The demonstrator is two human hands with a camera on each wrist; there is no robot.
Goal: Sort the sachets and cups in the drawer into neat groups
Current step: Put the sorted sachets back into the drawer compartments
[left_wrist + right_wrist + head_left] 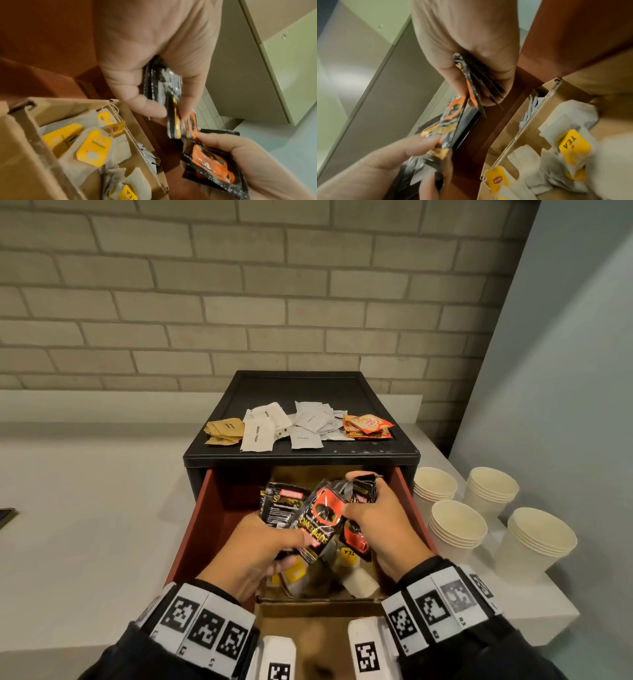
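Head view: high, looking forward and down over the open drawer (202, 518) toward the brick wall (239, 302) at 12 o'clock; white surface (85, 508) spreads to 9 and 3 o'clock.

Left wrist view: very close, under the left hand (154, 60), looking along its palm into the drawer.

Right wrist view: equally close, under the right hand (467, 47).

All three share the black coffee sachets (318, 515) and the yellow-tagged tea bags (92, 147); each wrist view also catches the opposite hand.
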